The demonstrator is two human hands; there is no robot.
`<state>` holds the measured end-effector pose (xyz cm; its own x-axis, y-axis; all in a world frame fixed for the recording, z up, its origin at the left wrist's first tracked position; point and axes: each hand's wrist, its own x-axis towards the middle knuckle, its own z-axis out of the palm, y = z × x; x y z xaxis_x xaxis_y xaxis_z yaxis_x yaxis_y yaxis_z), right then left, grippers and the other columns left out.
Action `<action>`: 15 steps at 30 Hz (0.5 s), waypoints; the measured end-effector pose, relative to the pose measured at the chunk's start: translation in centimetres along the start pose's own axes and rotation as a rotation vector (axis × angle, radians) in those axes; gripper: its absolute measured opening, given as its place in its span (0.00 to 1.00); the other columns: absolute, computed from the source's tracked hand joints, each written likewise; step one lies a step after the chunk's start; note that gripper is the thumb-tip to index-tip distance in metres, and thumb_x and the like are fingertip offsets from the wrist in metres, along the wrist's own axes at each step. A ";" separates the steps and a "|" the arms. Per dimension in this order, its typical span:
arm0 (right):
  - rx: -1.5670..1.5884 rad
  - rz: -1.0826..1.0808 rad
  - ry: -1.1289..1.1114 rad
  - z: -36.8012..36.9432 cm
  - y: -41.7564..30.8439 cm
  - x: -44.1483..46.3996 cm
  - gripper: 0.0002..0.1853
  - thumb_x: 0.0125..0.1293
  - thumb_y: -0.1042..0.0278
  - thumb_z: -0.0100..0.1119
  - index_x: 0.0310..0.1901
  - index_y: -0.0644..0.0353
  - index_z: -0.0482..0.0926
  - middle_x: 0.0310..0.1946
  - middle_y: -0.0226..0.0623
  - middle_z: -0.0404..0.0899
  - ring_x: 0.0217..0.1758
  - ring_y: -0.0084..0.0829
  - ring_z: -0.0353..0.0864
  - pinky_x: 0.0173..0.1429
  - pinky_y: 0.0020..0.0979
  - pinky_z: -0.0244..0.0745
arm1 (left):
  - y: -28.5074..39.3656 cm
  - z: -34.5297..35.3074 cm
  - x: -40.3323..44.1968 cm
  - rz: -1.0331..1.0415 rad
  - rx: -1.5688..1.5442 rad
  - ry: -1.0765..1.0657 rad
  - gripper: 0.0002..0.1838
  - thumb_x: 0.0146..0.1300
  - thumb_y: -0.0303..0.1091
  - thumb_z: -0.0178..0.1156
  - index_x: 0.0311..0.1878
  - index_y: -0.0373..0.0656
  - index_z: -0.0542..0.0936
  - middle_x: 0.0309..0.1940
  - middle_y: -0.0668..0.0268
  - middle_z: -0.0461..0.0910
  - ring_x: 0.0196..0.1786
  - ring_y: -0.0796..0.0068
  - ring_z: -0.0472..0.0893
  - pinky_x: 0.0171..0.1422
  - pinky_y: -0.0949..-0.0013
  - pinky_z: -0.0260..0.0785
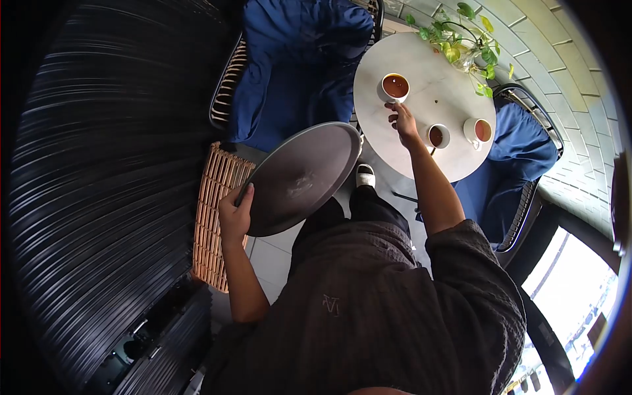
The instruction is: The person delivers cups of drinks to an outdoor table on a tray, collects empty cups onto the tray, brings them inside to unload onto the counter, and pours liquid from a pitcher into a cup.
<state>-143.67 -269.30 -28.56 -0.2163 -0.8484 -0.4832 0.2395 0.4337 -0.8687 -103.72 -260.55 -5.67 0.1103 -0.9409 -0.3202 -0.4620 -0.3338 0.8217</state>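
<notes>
My left hand point(236, 214) grips the rim of a round dark tray point(303, 181). The tray is tilted, and nothing stands on it. Over the round table point(421, 141), my right hand point(403, 122) has its fingers at the handle side of a white cup point(394, 87) of reddish-brown drink. The fingertips look closed on the handle, which they partly hide. Two more cups are on the tabletop to the right: a white cup point(438, 136) with dark drink and a spoon-like handle beside it, and a white cup point(479, 131) with lighter reddish drink.
A leafy plant in a clear vase point(466, 60) stands at the table's far edge. Blue-cushioned chairs point(296, 72) flank the table, one left and one right point(520, 151). A woven rattan piece point(214, 210) is below my left arm. A tiled wall point(559, 59) curves behind.
</notes>
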 end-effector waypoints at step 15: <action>0.007 0.061 0.015 -0.7 0.7 1.8 0.14 0.70 0.54 0.41 0.40 0.55 0.71 0.50 0.30 0.77 0.31 0.20 0.68 0.33 0.23 0.63 | 1.3 0.2 1.7 -0.060 0.101 -0.093 0.17 0.63 0.39 0.61 0.41 0.31 0.81 0.18 0.73 0.72 0.25 0.85 0.67 0.30 0.75 0.58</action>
<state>-144.57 -270.27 -30.10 -0.2155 -0.8158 -0.5366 0.2593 0.4820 -0.8369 -104.28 -262.53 -5.25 0.0604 -0.9083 -0.4139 -0.5436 -0.3777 0.7495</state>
